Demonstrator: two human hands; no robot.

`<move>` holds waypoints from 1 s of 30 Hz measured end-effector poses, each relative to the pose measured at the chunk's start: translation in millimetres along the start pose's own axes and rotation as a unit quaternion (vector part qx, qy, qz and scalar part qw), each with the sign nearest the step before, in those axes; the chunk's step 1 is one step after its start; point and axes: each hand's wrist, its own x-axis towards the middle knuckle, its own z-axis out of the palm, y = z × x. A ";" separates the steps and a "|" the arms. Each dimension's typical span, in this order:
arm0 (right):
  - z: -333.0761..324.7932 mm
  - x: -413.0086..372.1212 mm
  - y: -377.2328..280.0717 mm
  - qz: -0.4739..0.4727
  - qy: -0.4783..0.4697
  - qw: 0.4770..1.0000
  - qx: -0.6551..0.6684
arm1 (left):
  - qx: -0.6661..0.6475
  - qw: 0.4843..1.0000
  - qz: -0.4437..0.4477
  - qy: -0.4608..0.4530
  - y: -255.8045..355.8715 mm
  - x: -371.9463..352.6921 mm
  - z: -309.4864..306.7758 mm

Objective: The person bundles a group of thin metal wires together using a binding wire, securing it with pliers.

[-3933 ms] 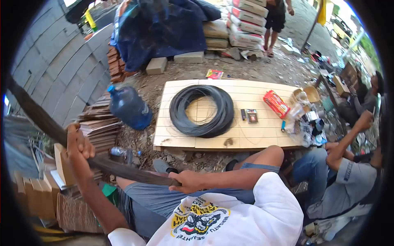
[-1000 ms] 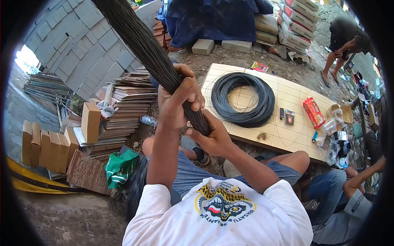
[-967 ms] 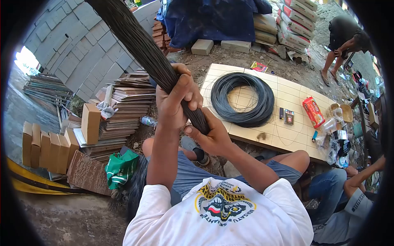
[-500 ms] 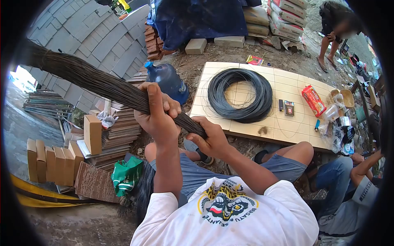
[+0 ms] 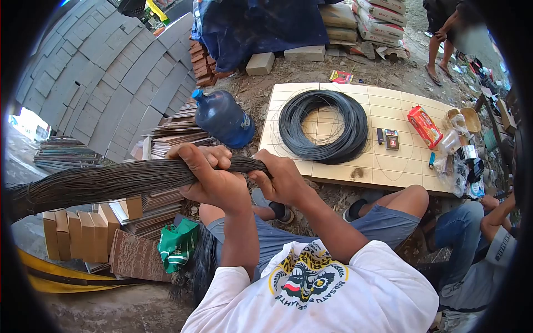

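Note:
A thick bundle of dark wire (image 5: 111, 182) stretches from the left edge to my two hands, lying almost level. My left hand (image 5: 208, 172) wraps round it near its right part, thumb along the top. At the right end, my right hand (image 5: 280, 176) is closed on the same bundle, its tip hidden in the fingers. Beyond my hands, a large coil of dark wire (image 5: 288, 133) rests on a low tiled tabletop (image 5: 388, 175).
On the tabletop are a red snack packet (image 5: 425, 127), a small cigarette pack (image 5: 391, 140) and plastic cups. A blue water jug (image 5: 225, 119) stands left of it. Stacked tiles and cartons (image 5: 83, 236) fill the left. Another person (image 5: 461, 227) sits at right; one more stands behind.
The left part of the wire bundle has swung down from a steep slant to nearly level. My left hand has tilted with it, while my right hand has risen slightly and moved left.

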 end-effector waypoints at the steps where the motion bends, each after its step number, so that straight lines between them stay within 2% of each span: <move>1: 5.3 0.2 4.3 0.002 0.008 1.000 0.027 | 0.018 0.999 0.028 -0.021 -4.5 -1.8 -2.9; 5: 17.3 -3.9 20.1 0.019 0.007 0.992 0.122 | 0.059 0.993 0.069 -0.071 -12.3 -9.7 -3.9; 9: 13.5 -14.7 14.2 0.034 0.022 0.993 0.108 | 0.043 0.989 0.065 -0.124 -14.9 -8.5 -10.7; 11: 9.9 -15.9 7.3 0.028 0.052 0.995 0.081 | 0.024 0.995 0.000 -0.098 -12.0 -1.4 -11.7; 12: 8.3 -15.7 10.3 0.022 0.052 0.995 0.084 | 0.024 0.995 0.006 -0.098 -11.8 1.2 -9.2; 14: 7.9 -24.3 11.3 -0.019 0.081 0.995 0.063 | 0.045 0.998 -0.001 -0.040 -9.6 1.4 -7.9; 18: 6.5 -24.7 11.0 0.012 0.085 0.996 0.010 | 0.059 0.998 -0.021 0.014 -17.6 -5.0 -7.8; 24: 11.2 -15.9 19.9 0.113 -0.009 0.992 0.050 | 0.102 0.994 0.028 0.021 -25.6 -7.1 -5.4; 26: 14.8 -16.3 23.5 0.152 -0.058 0.978 0.132 | 0.116 0.992 0.038 -0.033 -31.9 -4.6 -15.0; 30: 19.1 -34.2 27.9 0.153 -0.042 0.970 0.183 | 0.099 0.993 0.014 -0.062 -33.8 -9.5 -21.7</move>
